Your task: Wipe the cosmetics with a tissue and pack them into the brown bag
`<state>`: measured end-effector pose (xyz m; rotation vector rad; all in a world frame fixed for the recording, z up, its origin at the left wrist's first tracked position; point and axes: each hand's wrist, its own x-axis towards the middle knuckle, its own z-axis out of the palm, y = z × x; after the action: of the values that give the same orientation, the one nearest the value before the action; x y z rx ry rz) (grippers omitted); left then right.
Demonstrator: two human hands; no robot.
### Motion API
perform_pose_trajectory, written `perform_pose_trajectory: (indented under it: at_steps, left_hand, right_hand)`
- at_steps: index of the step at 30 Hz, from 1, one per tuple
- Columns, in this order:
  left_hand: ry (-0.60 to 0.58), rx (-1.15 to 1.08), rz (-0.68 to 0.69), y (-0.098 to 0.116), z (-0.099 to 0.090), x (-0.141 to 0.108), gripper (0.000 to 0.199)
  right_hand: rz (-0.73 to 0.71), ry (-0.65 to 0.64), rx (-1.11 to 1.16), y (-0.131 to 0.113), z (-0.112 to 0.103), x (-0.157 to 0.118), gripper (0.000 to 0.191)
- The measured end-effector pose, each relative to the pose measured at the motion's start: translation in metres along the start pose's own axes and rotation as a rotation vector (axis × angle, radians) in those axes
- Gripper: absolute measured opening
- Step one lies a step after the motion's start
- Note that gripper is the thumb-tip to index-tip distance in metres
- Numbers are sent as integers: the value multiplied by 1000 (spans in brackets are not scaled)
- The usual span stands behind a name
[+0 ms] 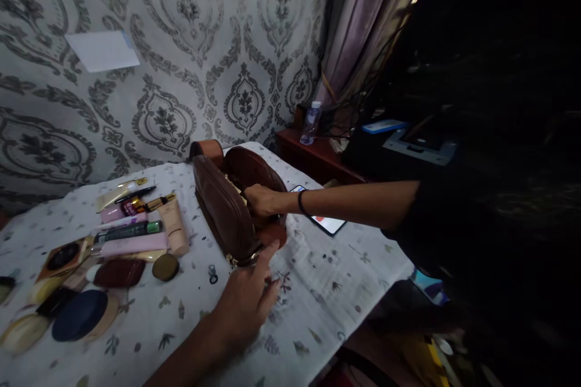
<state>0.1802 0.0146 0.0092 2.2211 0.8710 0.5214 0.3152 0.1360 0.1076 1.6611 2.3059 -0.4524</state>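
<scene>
A brown leather bag [222,205] stands unzipped on the patterned cloth. My right hand [263,199] reaches down into its opening from the right, with a dark band round the wrist. The bag's wall hides the fingertips, so whatever they may hold is out of sight. At the bag's near end is my left hand [247,296], its index finger stretched to the brown flap and its other fingers loosely bent, holding nothing. Left of the bag lie several cosmetics, among them a beige tube [173,227], a small round jar [166,266] and a dark blue round compact [80,315].
A phone [333,225] with a lit screen lies beyond my right forearm. Behind it, a clear bottle [311,124] stands on a red-brown cabinet [297,151]. Patterned wallpaper rises behind the cloth-covered surface [336,290], whose edge drops off at the right.
</scene>
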Motion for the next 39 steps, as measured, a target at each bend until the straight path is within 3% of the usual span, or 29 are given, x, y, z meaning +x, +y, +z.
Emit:
perform_pose_trajectory:
  at_steps: [3, 7, 9, 17, 22, 26, 29, 34, 36, 39]
  left_hand:
    - [0, 12, 2, -2, 0, 1, 61]
    - [-18, 35, -7, -2, -2, 2, 60]
    - [-26, 48, -3, 0, -3, 2, 60]
    - [-7, 49, 30, 0, -3, 1, 59]
    - [21, 59, 52, -3, -1, 0, 58]
    - [28, 89, 46, -2, -1, -1, 59]
    - [28, 89, 44, -2, -2, -1, 59]
    - [40, 77, 57, -4, -1, -2, 57]
    - [46, 71, 75, -5, -1, -2, 57]
    - [68, 54, 101, -5, -2, -2, 56]
  right_hand:
    - [11, -32, -20, -6, -7, -7, 40]
    - [-7, -79, -61, -13, -15, -21, 79]
    - [-31, -86, -65, -15, -16, -27, 86]
    - [9, 0, 50, -10, -6, -32, 67]
    - [52, -17, 39, -9, -1, -29, 71]
    - [-76, -28, -41, -8, 1, -26, 71]
    - [-148, 42, -133, -7, -3, -31, 58]
    - [-392, 129, -391, 2, -16, -65, 17]
    - [-467, 136, -493, 10, -11, -81, 12]
    - [-471, 186, -548, 24, 5, -97, 17]
